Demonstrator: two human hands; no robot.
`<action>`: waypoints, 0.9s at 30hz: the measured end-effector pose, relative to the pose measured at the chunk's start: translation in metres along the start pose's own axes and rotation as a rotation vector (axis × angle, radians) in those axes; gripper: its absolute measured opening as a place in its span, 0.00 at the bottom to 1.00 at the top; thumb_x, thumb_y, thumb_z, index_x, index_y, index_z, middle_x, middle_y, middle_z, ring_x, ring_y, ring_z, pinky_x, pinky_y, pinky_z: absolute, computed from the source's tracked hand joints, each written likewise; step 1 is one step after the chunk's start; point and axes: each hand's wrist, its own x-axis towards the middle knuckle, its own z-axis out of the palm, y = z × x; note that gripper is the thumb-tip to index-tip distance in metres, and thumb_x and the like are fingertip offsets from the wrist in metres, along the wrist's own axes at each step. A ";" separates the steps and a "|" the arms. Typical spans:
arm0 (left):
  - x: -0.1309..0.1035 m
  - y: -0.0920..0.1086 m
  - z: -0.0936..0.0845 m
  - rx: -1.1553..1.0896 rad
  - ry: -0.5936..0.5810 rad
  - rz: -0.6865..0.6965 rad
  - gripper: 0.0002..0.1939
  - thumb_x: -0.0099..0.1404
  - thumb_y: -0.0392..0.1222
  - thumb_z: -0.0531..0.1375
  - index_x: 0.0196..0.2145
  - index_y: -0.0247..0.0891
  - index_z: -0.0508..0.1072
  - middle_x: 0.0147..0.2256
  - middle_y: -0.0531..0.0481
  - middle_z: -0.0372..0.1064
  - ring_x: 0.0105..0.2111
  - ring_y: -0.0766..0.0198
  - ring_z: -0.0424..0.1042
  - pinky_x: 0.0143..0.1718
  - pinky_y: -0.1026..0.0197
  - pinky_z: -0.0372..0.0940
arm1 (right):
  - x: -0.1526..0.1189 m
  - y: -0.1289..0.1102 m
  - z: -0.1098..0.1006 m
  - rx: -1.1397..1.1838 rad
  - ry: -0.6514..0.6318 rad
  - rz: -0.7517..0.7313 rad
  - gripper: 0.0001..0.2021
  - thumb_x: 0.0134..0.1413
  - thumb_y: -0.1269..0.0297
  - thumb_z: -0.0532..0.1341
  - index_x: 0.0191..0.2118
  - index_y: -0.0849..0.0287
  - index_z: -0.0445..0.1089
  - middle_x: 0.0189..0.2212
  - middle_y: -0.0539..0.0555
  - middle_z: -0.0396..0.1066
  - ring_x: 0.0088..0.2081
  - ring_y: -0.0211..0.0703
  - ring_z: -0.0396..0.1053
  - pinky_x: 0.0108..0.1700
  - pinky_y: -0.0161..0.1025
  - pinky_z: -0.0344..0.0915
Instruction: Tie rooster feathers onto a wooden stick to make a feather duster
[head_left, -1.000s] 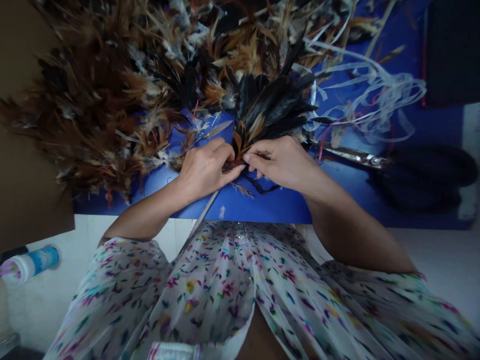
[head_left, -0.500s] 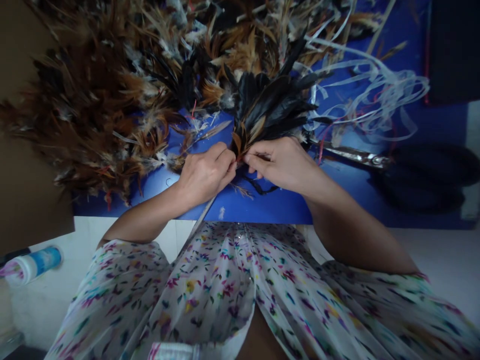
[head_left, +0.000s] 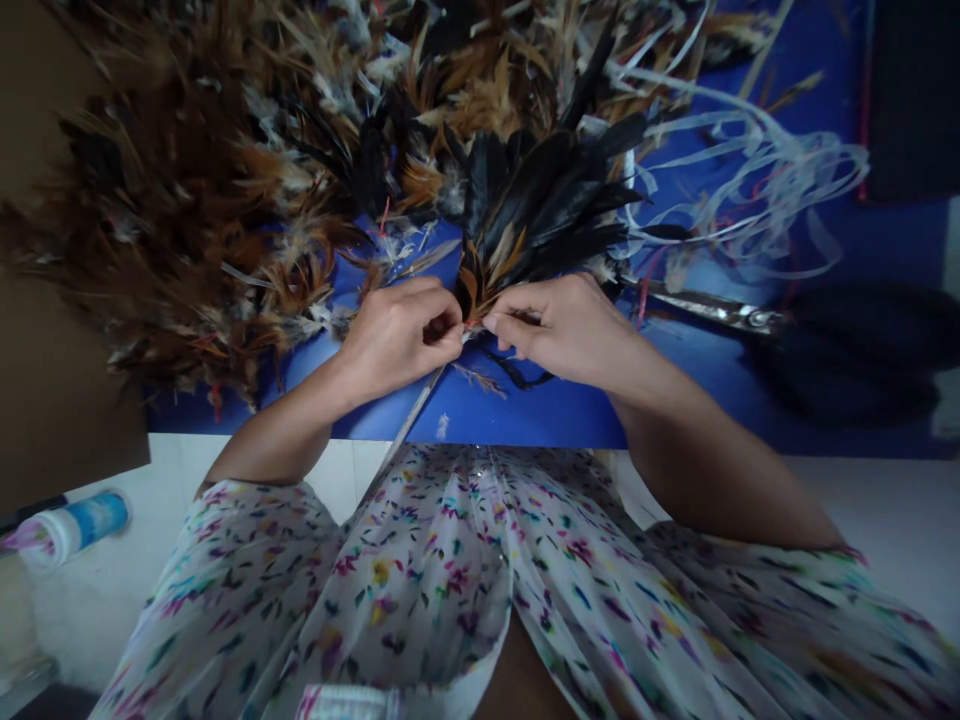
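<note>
A fan of long black feathers with small brown ones at its base lies on the blue tabletop. At that base my left hand is closed in a pinch; what its fingertips hold is too small to make out. My right hand pinches the feather bundle's base from the other side. A bit of red thread shows between the two hands. A thin pale stick slants from beneath my left hand over the table's front edge.
Brown feather bunches heap up at the left and back. White ribbon lies tangled at the right, near scissors with black handles. A brown board stands at far left, with a blue and white bottle below it.
My left hand has moved slightly left, its fingers now curled in a looser ring, and red thread shows at the bundle's base. My right hand has barely moved.
</note>
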 end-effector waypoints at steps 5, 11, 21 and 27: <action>0.001 0.000 0.001 -0.047 -0.044 -0.025 0.02 0.60 0.35 0.59 0.31 0.37 0.73 0.29 0.51 0.71 0.28 0.69 0.69 0.30 0.66 0.65 | 0.000 0.000 0.000 0.019 -0.004 0.012 0.10 0.56 0.66 0.59 0.26 0.60 0.74 0.22 0.50 0.71 0.27 0.37 0.67 0.31 0.36 0.59; 0.000 -0.003 0.005 -0.063 -0.032 -0.050 0.03 0.60 0.37 0.62 0.32 0.36 0.72 0.30 0.51 0.71 0.28 0.69 0.69 0.29 0.66 0.65 | -0.001 -0.001 -0.001 0.012 -0.003 0.014 0.10 0.56 0.66 0.59 0.27 0.60 0.75 0.23 0.51 0.72 0.28 0.37 0.68 0.32 0.37 0.60; 0.001 -0.003 0.002 -0.045 -0.082 -0.027 0.03 0.61 0.35 0.59 0.31 0.34 0.73 0.30 0.52 0.71 0.29 0.70 0.69 0.32 0.67 0.63 | -0.001 0.000 0.000 0.000 0.009 -0.012 0.09 0.55 0.68 0.59 0.28 0.61 0.76 0.22 0.50 0.72 0.26 0.36 0.67 0.31 0.36 0.58; 0.005 -0.009 -0.001 -0.130 -0.127 -0.014 0.01 0.58 0.34 0.60 0.29 0.34 0.72 0.30 0.51 0.72 0.27 0.71 0.67 0.30 0.68 0.62 | -0.001 0.000 0.000 -0.018 -0.011 -0.026 0.09 0.55 0.69 0.59 0.27 0.60 0.75 0.22 0.50 0.71 0.26 0.36 0.67 0.32 0.36 0.58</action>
